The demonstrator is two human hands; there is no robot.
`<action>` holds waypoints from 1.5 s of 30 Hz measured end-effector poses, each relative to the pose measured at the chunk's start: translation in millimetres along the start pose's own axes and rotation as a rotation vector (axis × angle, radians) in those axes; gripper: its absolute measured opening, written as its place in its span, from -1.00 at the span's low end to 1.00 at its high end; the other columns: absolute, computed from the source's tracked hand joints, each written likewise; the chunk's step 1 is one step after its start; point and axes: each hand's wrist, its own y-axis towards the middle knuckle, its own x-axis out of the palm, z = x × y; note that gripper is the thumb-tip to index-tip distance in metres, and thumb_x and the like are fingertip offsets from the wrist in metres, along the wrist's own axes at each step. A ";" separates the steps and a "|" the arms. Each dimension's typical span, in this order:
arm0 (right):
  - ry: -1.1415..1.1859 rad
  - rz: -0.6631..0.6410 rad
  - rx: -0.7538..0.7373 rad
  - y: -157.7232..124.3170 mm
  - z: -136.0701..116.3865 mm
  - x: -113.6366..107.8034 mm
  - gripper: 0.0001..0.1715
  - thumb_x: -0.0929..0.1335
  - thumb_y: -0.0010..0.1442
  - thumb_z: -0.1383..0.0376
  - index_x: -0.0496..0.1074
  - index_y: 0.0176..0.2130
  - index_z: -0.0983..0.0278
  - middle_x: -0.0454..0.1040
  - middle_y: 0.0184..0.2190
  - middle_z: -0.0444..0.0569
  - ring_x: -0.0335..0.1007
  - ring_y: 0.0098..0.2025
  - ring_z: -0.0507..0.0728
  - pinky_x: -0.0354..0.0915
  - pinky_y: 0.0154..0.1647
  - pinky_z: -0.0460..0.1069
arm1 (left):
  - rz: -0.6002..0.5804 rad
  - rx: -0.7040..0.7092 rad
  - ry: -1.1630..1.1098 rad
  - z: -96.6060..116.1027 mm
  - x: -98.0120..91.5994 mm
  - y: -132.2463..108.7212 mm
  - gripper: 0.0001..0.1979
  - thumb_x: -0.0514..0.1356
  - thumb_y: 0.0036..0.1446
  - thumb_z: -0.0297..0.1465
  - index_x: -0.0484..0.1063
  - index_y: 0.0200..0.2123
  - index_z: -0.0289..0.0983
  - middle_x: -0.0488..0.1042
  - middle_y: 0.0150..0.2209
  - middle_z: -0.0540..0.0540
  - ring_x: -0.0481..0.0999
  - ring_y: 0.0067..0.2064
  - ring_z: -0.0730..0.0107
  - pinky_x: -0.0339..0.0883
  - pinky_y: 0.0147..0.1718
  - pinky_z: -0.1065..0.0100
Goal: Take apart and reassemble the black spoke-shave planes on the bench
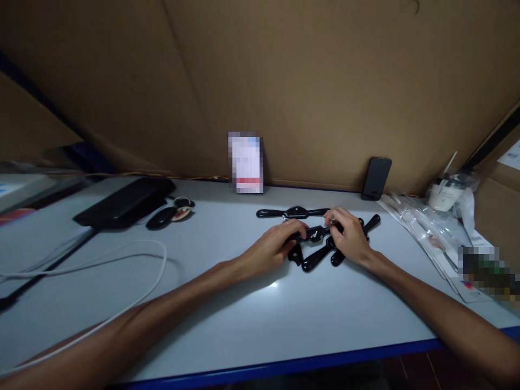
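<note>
A black spokeshave (314,234) with a metal blade part at its middle lies between my hands. My left hand (274,242) has its fingers closed around the left handle. At the other end, my right hand (350,234) has its fingers curled over the right handle, which is mostly hidden. Just behind lies another black spokeshave (298,212), roughly parallel to the table's back edge. Further black spokeshaves (314,260) lie crossed beneath my right hand, with handle ends sticking out. A small dark piece (296,254) shows under my left hand's fingers; its kind is unclear.
The white table (227,336) has a blue front edge. A lit, blurred screen (246,162) and a dark phone (376,179) lean on the cardboard wall. Plastic packets (426,233) and a cup (446,194) stand right. At left are a black device (125,203), mouse (161,218) and white cable (162,271).
</note>
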 end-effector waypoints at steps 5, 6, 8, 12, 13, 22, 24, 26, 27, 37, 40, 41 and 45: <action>-0.069 -0.124 -0.128 -5.3 -1.3 -0.1 -0.67 0.24 0.19 0.54 0.50 -0.28 0.22 0.49 -0.11 0.05 0.40 0.00 0.23 0.37 0.03 0.19 | 0.002 -0.050 0.012 -2.7 1.8 -0.9 -0.59 0.02 0.17 -0.59 0.34 0.05 -0.16 0.54 0.04 -0.19 0.52 0.07 0.12 0.37 0.07 -0.03; -0.083 -0.158 -0.157 -6.2 -1.9 -0.3 -0.63 0.24 0.19 0.55 0.52 -0.20 0.22 0.49 -0.08 0.06 0.39 0.02 0.24 0.37 0.05 0.21 | 0.002 -0.059 0.008 -3.5 2.1 -0.9 -0.56 0.03 0.17 -0.59 0.33 0.09 -0.16 0.54 0.06 -0.20 0.51 0.08 0.12 0.36 0.08 -0.03; -0.092 -0.222 -0.221 -7.0 -2.6 -1.0 -0.54 0.23 0.17 0.58 0.53 -0.09 0.23 0.47 -0.01 0.09 0.36 0.06 0.24 0.37 0.07 0.23 | 0.004 -0.061 -0.001 -4.6 2.4 -0.8 -0.54 0.03 0.17 -0.58 0.33 0.11 -0.16 0.53 0.10 -0.21 0.51 0.12 0.11 0.35 0.11 -0.03; -0.054 -0.248 -0.270 -6.1 -1.7 -3.1 -0.43 0.21 0.07 0.65 0.55 -0.11 0.21 0.44 0.06 0.07 0.34 0.09 0.22 0.37 0.10 0.23 | 0.003 -0.048 0.018 -2.5 1.4 -0.7 -0.54 0.04 0.16 -0.59 0.37 0.09 -0.15 0.55 0.09 -0.17 0.53 0.10 0.13 0.39 0.08 0.01; -0.044 -0.242 -0.267 -5.8 -1.4 -3.4 -0.42 0.20 0.05 0.66 0.55 -0.14 0.21 0.43 0.06 0.05 0.35 0.08 0.21 0.37 0.10 0.22 | 0.002 -0.045 0.028 -1.5 1.0 -0.7 -0.54 0.04 0.16 -0.59 0.38 0.09 -0.15 0.56 0.07 -0.16 0.54 0.08 0.13 0.40 0.07 0.03; -0.133 -0.166 -0.200 -7.2 -3.7 0.2 -0.53 0.20 0.17 0.62 0.53 -0.13 0.24 0.46 -0.02 0.10 0.35 0.05 0.24 0.40 0.03 0.22 | -0.010 -0.054 0.058 -5.4 2.0 -2.2 -0.54 0.04 0.20 -0.58 0.35 0.13 -0.15 0.55 0.11 -0.17 0.52 0.13 0.13 0.39 0.11 0.02; -0.132 -0.187 -0.214 -7.4 -4.1 0.4 -0.55 0.22 0.21 0.59 0.53 -0.09 0.25 0.46 0.02 0.11 0.34 0.08 0.25 0.39 0.07 0.23 | -0.006 -0.056 0.063 -8.0 2.8 -2.9 -0.54 0.04 0.21 -0.57 0.34 0.15 -0.15 0.54 0.13 -0.17 0.51 0.15 0.12 0.38 0.13 0.00; -0.109 -0.207 -0.236 -7.5 -4.6 0.0 -0.53 0.23 0.20 0.59 0.53 -0.07 0.23 0.45 0.07 0.09 0.34 0.10 0.24 0.39 0.09 0.23 | 0.000 -0.057 0.066 -9.4 3.1 -3.3 -0.55 0.04 0.23 -0.55 0.33 0.16 -0.17 0.53 0.14 -0.20 0.51 0.16 0.10 0.37 0.13 -0.02; -0.098 -0.201 -0.236 -7.6 -4.9 -0.2 -0.53 0.23 0.20 0.59 0.53 -0.07 0.21 0.44 0.07 0.07 0.34 0.10 0.22 0.39 0.09 0.23 | 0.001 -0.058 0.066 -9.4 3.0 -3.4 -0.56 0.04 0.24 -0.54 0.33 0.17 -0.19 0.53 0.14 -0.21 0.50 0.16 0.10 0.37 0.13 -0.03; -0.100 -0.278 -0.250 -7.3 -4.7 -1.6 -0.43 0.23 0.14 0.63 0.57 -0.05 0.19 0.42 0.10 0.06 0.30 0.14 0.22 0.36 0.13 0.24 | -0.016 -0.058 0.060 -6.9 1.7 -3.2 -0.57 0.04 0.28 -0.51 0.32 0.19 -0.18 0.51 0.18 -0.21 0.48 0.20 0.09 0.36 0.15 -0.01; -0.063 -0.240 -0.233 -7.1 -4.1 -2.5 -0.46 0.21 0.09 0.66 0.57 -0.17 0.21 0.43 0.07 0.05 0.34 0.09 0.22 0.39 0.07 0.23 | -0.015 -0.054 0.064 -6.2 1.7 -3.3 -0.56 0.04 0.28 -0.53 0.32 0.19 -0.15 0.51 0.18 -0.19 0.48 0.20 0.10 0.36 0.15 -0.03; -0.060 -0.225 -0.222 -7.2 -3.8 -2.4 -0.48 0.20 0.09 0.66 0.56 -0.21 0.22 0.44 0.05 0.06 0.35 0.07 0.22 0.40 0.04 0.23 | -0.015 -0.055 0.066 -5.7 1.5 -3.2 -0.56 0.04 0.27 -0.54 0.32 0.18 -0.15 0.51 0.17 -0.19 0.49 0.19 0.10 0.36 0.15 -0.03; -0.064 -0.160 -0.180 -7.4 -1.6 -0.7 -0.50 0.19 0.15 0.64 0.56 -0.20 0.24 0.46 -0.01 0.08 0.36 0.06 0.23 0.41 0.05 0.23 | -0.020 -0.041 0.078 -4.8 0.9 -3.0 -0.55 0.03 0.26 -0.56 0.32 0.17 -0.16 0.53 0.15 -0.20 0.51 0.17 0.11 0.40 0.12 -0.03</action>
